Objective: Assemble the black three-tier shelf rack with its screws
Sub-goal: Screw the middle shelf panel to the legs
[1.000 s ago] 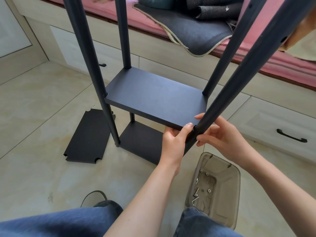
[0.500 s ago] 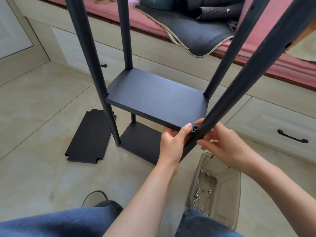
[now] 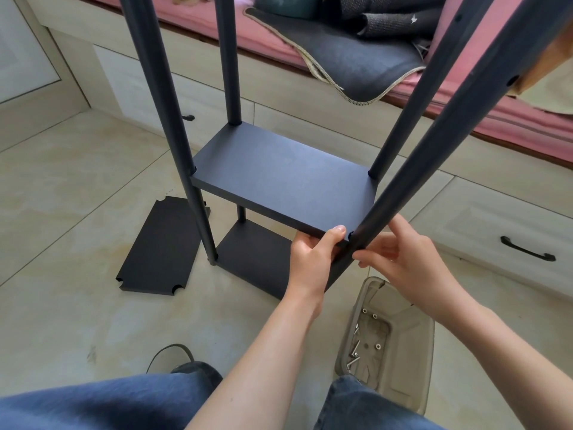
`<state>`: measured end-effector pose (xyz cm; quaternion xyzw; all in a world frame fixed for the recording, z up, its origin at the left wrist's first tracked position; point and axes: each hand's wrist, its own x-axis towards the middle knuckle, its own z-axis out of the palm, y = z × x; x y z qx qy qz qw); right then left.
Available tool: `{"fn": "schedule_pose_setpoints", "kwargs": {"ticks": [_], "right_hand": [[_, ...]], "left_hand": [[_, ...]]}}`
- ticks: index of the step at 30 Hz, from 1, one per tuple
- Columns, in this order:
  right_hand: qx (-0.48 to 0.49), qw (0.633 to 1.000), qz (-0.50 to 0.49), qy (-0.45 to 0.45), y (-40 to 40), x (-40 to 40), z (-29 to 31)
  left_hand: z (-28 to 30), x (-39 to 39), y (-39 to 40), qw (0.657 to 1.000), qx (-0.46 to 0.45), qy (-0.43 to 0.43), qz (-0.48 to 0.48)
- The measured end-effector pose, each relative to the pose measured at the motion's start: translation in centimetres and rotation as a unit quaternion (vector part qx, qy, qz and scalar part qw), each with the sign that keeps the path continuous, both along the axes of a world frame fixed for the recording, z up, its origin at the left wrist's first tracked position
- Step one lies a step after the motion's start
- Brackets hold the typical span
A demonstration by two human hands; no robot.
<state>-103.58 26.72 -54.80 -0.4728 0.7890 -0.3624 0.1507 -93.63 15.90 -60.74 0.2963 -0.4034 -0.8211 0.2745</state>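
Where the near right pole [image 3: 412, 184] meets the front corner of the middle shelf [image 3: 285, 178], both hands are gathered. That corner is pinched by the left hand [image 3: 313, 256], its thumb lying on the shelf's top edge and its fingers [image 3: 302, 243] curled underneath. The pole is touched just below the shelf by the right hand [image 3: 406, 262], whose fingers are bent toward the joint; whether anything small is held between their tips cannot be told. The rack is stood on the tiled floor [image 3: 77, 181], with four upright poles, the middle shelf fitted between them and a bottom shelf [image 3: 257, 256] seen beneath. A third shelf panel [image 3: 158, 249] is laid flat on the floor to the left, just beside the rack. Near the person's right knee, loose screws [image 3: 356, 349] are kept in a beige plastic tray [image 3: 400, 352]. Behind the rack, a cabinet with drawers [image 3: 496, 228] is topped by a pink cushion [image 3: 511, 119].
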Motion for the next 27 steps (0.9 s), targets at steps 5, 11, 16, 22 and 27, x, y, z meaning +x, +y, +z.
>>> {"fn": "schedule_pose_setpoints", "kwargs": {"ticks": [5, 11, 16, 22, 27], "right_hand": [[0.008, 1.000, -0.002, 0.008, 0.1, 0.7, -0.1], [0.043, 0.993, -0.029, 0.106, -0.2, 1.7, 0.4], [0.091, 0.981, -0.052, 0.164, -0.4, 2.1, 1.1], [0.059, 0.996, -0.041, 0.047, -0.5, 1.9, 0.3], [0.056, 0.998, -0.016, 0.025, -0.3, 1.6, 0.1]], "left_hand": [[0.1, -0.1, 0.1, 1.000, -0.002, -0.003, 0.012], [0.2, 0.0, 0.3, 1.000, 0.007, 0.017, 0.021], [0.3, -0.2, 0.6, 0.999, 0.014, 0.031, 0.028], [0.1, -0.3, 0.8, 0.999, 0.004, 0.032, 0.038], [-0.1, -0.4, 0.6, 0.999, 0.014, 0.035, 0.034]]}}
